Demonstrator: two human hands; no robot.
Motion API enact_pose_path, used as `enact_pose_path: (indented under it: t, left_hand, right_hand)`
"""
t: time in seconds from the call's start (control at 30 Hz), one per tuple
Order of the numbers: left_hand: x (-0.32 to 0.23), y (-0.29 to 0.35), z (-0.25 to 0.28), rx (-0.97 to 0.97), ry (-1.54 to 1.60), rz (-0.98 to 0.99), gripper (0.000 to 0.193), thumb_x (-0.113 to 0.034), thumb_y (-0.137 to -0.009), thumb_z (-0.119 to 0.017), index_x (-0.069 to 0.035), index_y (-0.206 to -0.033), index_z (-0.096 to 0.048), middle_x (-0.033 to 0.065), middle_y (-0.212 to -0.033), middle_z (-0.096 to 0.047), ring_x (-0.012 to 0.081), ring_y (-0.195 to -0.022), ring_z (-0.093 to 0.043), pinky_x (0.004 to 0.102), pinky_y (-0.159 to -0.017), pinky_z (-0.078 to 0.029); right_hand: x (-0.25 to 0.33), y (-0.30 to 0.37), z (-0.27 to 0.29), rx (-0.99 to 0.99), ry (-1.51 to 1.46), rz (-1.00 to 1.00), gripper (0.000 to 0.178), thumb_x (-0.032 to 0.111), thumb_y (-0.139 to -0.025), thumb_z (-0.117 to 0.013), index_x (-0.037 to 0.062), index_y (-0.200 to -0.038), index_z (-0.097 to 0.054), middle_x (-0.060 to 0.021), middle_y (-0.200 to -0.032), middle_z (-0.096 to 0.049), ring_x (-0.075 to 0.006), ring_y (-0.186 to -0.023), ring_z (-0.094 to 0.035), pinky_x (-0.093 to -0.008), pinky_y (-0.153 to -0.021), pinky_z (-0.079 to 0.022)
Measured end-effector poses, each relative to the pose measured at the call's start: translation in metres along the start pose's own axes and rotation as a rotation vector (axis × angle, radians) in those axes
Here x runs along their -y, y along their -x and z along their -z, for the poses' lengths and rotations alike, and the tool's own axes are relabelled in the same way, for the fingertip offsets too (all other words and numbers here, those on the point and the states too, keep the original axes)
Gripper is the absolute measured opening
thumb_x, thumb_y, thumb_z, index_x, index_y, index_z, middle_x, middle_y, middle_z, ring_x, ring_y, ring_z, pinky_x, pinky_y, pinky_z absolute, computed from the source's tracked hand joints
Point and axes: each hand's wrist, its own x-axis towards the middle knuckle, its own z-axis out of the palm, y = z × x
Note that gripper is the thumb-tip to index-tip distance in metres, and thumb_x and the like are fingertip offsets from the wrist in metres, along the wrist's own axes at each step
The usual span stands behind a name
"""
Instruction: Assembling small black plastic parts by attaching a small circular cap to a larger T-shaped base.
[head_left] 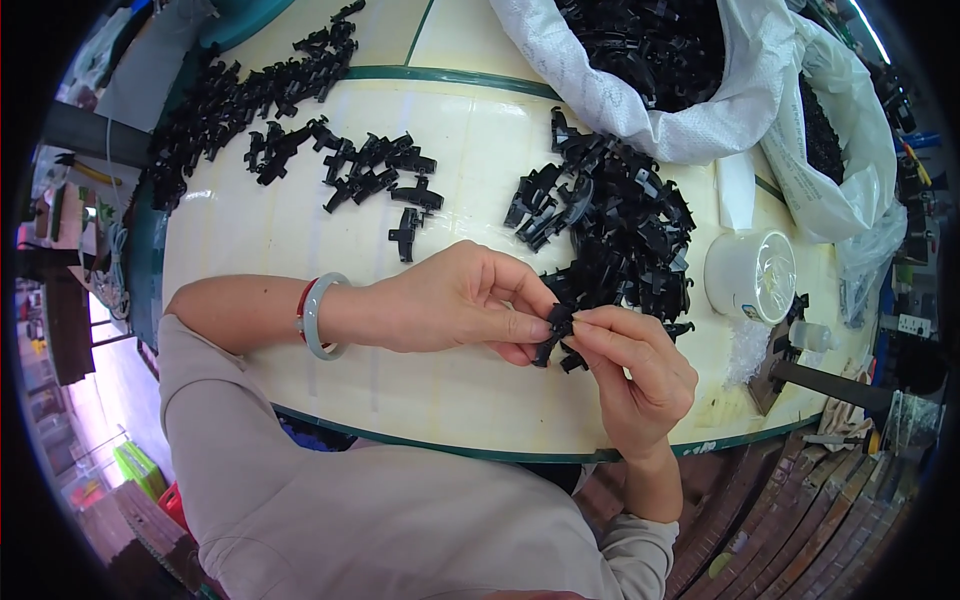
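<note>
Between my two hands, just above the table's near side, is a small black plastic part (548, 343). My left hand (460, 302) pinches it between thumb and fingers. From the other side, the thumb and fingertips of my right hand (637, 372) press on its upper end; whether a second small piece sits in them is hidden. Right behind my hands lies a heap of similar black plastic parts (630, 220). More of these parts (370, 165) are spread loosely on the cream table at the left.
An open white woven sack (665, 135) of black parts stands at the back right, beside a second bag (835, 205). A white round tub (730, 275), white granules (747, 350) and a metal tool with a dark handle (825, 385) lie at the right. The table's green edge (480, 452) runs before me.
</note>
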Motion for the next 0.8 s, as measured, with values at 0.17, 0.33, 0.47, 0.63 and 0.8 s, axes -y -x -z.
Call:
enact_pose_path:
  t: [0.17, 0.33, 0.47, 0.63, 0.8]
  left_hand:
    - [-0.001, 0.002, -0.001, -0.006, 0.001, -0.003, 0.023, -0.011, -0.087, -0.059, 0.004, -0.104, -0.057, 0.0091, -0.094, -0.064, 0.0128, -0.082, -0.063, 0.0233, -0.075, -0.053]
    - [-0.004, 0.006, -0.004, -0.018, -0.008, 0.017, 0.022, -0.011, -0.086, -0.060, 0.004, -0.102, -0.058, 0.0091, -0.092, -0.064, 0.0127, -0.081, -0.063, 0.0231, -0.074, -0.053]
    - [-0.003, 0.000, -0.004, 0.028, -0.027, 0.027, 0.021, -0.010, -0.086, -0.061, 0.005, -0.101, -0.059, 0.0102, -0.091, -0.064, 0.0129, -0.079, -0.064, 0.0234, -0.072, -0.053]
    - [-0.003, 0.007, -0.010, -0.082, -0.084, 0.068, 0.016, 0.001, -0.082, -0.060, 0.005, -0.097, -0.059, 0.0123, -0.086, -0.065, 0.0155, -0.074, -0.065, 0.0253, -0.066, -0.055]
    - [-0.002, 0.017, 0.000, -0.334, -0.269, 0.001, 0.018, 0.000, -0.083, -0.060, 0.007, -0.100, -0.060, 0.0102, -0.085, -0.065, 0.0134, -0.073, -0.064, 0.0242, -0.067, -0.054]
  right_hand:
    - [0.002, -0.001, 0.002, 0.025, 0.011, 0.000, 0.024, -0.012, -0.063, -0.066, -0.0025, -0.085, -0.066, -0.0131, -0.084, -0.064, -0.0209, -0.072, -0.064, -0.0251, -0.060, -0.052]
    - [0.002, 0.001, 0.001, 0.052, 0.024, 0.034, 0.026, -0.012, -0.062, -0.065, -0.0022, -0.086, -0.066, -0.0132, -0.086, -0.063, -0.0208, -0.071, -0.063, -0.0251, -0.060, -0.052]
    - [0.002, 0.004, 0.003, 0.049, 0.018, -0.008, 0.030, -0.013, -0.061, -0.064, -0.0013, -0.088, -0.067, -0.0118, -0.086, -0.060, -0.0196, -0.069, -0.060, -0.0247, -0.059, -0.050]
    - [-0.007, 0.002, 0.004, 0.054, -0.084, 0.082, 0.029, -0.012, -0.063, -0.063, -0.0033, -0.090, -0.062, -0.0123, -0.085, -0.057, -0.0222, -0.072, -0.058, -0.0272, -0.059, -0.048]
    - [0.004, 0.013, 0.042, -0.125, 0.212, 0.050, 0.040, -0.007, -0.065, -0.071, -0.0019, -0.104, -0.061, -0.0135, -0.092, -0.061, -0.0206, -0.075, -0.061, -0.0267, -0.060, -0.052]
